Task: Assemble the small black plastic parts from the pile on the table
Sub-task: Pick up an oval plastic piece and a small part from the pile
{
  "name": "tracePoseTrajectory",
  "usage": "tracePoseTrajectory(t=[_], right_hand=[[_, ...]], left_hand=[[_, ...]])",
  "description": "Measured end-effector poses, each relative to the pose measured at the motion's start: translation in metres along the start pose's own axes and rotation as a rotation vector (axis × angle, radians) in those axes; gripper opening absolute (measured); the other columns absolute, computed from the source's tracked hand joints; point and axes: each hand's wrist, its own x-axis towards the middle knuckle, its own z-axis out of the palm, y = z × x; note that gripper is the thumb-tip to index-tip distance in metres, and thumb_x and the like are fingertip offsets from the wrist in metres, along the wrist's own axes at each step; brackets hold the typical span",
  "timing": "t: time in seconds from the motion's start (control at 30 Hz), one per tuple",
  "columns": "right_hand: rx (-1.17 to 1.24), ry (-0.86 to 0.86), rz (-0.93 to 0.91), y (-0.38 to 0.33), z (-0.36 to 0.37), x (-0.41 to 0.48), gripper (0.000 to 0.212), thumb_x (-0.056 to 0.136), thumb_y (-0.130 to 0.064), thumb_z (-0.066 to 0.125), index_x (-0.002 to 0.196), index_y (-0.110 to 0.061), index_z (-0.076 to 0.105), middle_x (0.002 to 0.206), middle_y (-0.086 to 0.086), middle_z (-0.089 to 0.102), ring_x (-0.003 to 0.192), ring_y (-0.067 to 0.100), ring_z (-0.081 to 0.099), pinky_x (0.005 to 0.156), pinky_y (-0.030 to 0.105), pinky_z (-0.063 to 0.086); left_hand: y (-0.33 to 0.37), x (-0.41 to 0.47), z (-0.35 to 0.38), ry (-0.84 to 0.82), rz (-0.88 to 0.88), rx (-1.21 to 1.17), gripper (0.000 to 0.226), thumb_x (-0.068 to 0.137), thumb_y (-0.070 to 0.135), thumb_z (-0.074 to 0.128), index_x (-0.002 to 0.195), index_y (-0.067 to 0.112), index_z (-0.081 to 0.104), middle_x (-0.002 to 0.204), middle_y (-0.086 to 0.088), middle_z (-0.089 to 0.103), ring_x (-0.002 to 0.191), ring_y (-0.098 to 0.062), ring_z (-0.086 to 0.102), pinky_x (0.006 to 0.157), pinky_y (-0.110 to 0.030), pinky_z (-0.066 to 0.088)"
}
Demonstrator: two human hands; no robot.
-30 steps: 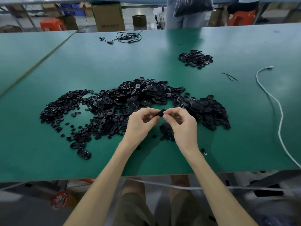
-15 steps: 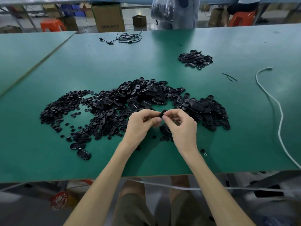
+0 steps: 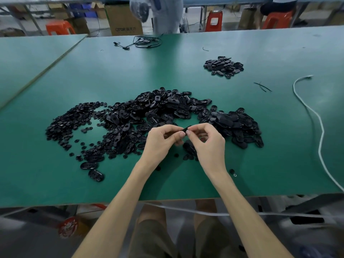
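Green worktop (image 3: 55, 183) takes up most of the room from where I stand, w/ a second green table (image 3: 28, 58) butted up on the left. Spread across the middle is the big pile of black plastic parts (image 3: 167, 112): oval shells in the centre & on the right, tiny round pieces (image 3: 70, 123) fanned out on the left. Two oval shells (image 3: 93, 170) lie a bit apart at the pile's near-left edge. A smaller heap (image 3: 223, 67) of the same sort of oval parts sits well apart, further back on the right.

Both hands hover over the near edge of the pile, fingertips meeting. The left hand (image 3: 160, 142) has thumb & fingers curled in, pinching one end of a small black part (image 3: 186, 129). The right hand (image 3: 208, 144) pinches the other end btwn thumb & forefinger, w/ the other fingers loosely curled. So the part is held btwn the two hands, above the table. It's too small to make out its exact shape. A few loose black pieces (image 3: 189, 148) lie on the worktop right under the hands.

A white cable (image 3: 318, 118) snakes down the right side, w/ some thin black strands (image 3: 262, 86) near it. A coiled black cable (image 3: 147, 41) rests by the far edge. Bkgd: a cardboard box (image 3: 123, 19), orange stools (image 3: 59, 27), & someone standing at the far side w/ a plastic bag (image 3: 139, 8).
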Motion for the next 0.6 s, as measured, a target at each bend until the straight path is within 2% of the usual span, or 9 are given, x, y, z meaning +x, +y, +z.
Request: tracePoseTrajectory(t=[0.2,0.27,0.37,0.5,0.6], right_hand=[[0.004,-0.012,0.001,0.0013,-0.0008,0.0006,0.007,0.093,-0.014,0.077,0.092,-0.018,0.072,0.090,-0.006,0.071,0.085,0.009,0.067,0.078,0.026,0.055],[-0.021,-0.031,-0.030,0.0018,-0.0005,0.0003,0.006,0.094,-0.012,0.076,0.094,-0.017,0.073,0.093,-0.004,0.069,0.084,0.009,0.066,0.076,0.020,0.052],[-0.065,-0.067,-0.081,0.0016,0.0018,-0.0006,0.012,0.095,-0.007,0.073,0.102,-0.017,0.076,0.098,-0.004,0.065,0.084,0.007,0.063,0.074,0.011,0.047],[-0.114,-0.117,-0.167,0.0017,0.0046,-0.0032,0.022,0.098,-0.002,0.066,0.113,-0.015,0.077,0.103,-0.005,0.063,0.085,0.005,0.062,0.071,0.011,0.047],[-0.090,-0.138,-0.178,0.0010,0.0049,-0.0021,0.029,0.098,-0.001,0.065,0.119,-0.019,0.075,0.107,-0.006,0.063,0.090,0.003,0.063,0.073,0.009,0.047]], left_hand=[[0.0009,0.0003,0.0008,-0.016,0.008,-0.002,0.008,0.095,0.009,0.073,0.102,0.007,0.077,0.077,-0.007,0.077,0.066,-0.015,0.072,0.070,-0.022,0.058],[0.0003,0.0001,0.0009,-0.006,0.012,0.007,0.008,0.097,0.010,0.072,0.103,0.008,0.077,0.077,-0.005,0.077,0.067,-0.015,0.072,0.071,-0.022,0.057],[-0.0010,-0.0001,0.0013,0.021,0.018,0.025,0.010,0.100,0.014,0.069,0.106,0.010,0.076,0.078,-0.003,0.077,0.070,-0.013,0.072,0.074,-0.025,0.058],[-0.0025,0.0005,0.0009,0.062,0.012,0.028,0.014,0.098,0.016,0.072,0.108,0.007,0.075,0.086,-0.003,0.077,0.074,-0.009,0.072,0.074,-0.023,0.058],[-0.0018,0.0013,-0.0005,0.087,-0.004,0.024,0.014,0.099,0.017,0.071,0.108,0.007,0.074,0.082,-0.004,0.076,0.071,-0.007,0.069,0.073,-0.021,0.056]])
